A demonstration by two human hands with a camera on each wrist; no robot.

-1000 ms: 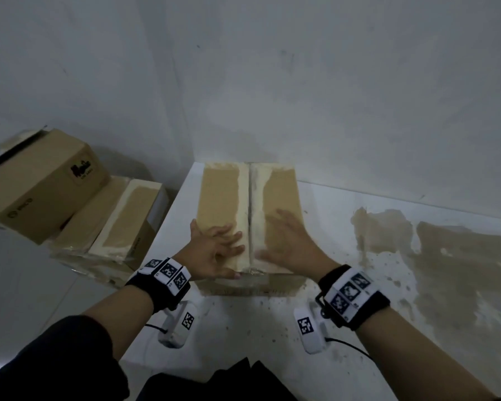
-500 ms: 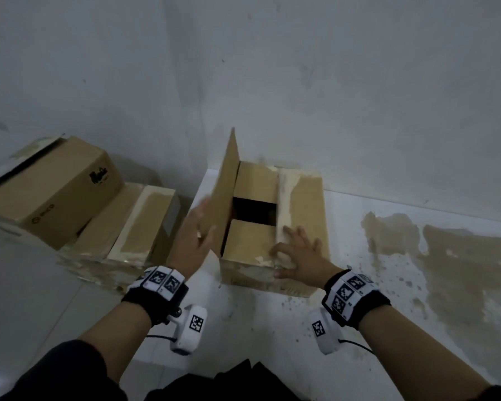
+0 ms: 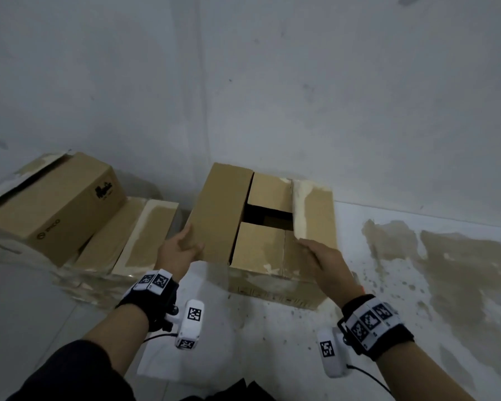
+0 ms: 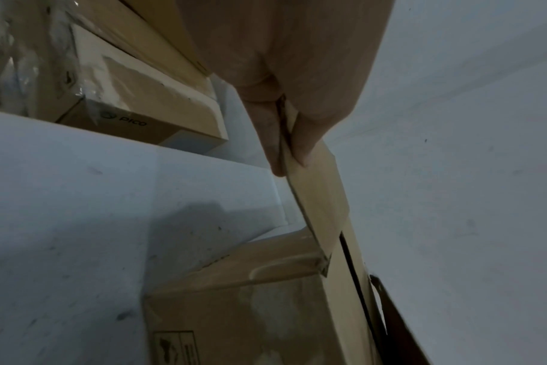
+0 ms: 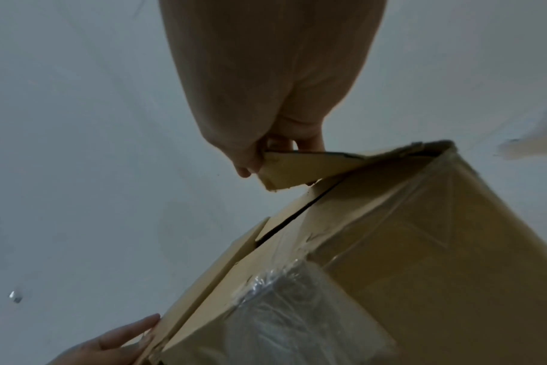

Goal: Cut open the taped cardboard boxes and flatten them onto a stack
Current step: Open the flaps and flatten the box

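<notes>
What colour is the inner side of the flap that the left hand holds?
Plain brown cardboard: the flap in the left hand, seen best in the head view.

left flap (image 3: 220, 212) folded outward, right flap (image 3: 314, 209) lifting

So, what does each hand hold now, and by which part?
The left hand pinches the near edge of the box's left flap. The right hand grips the near corner of the right flap.

text: "PICO" | on: end face of side box (image 4: 122, 121) | place: left of the opened box (image 3: 261, 250) | other print: unreadable
</notes>
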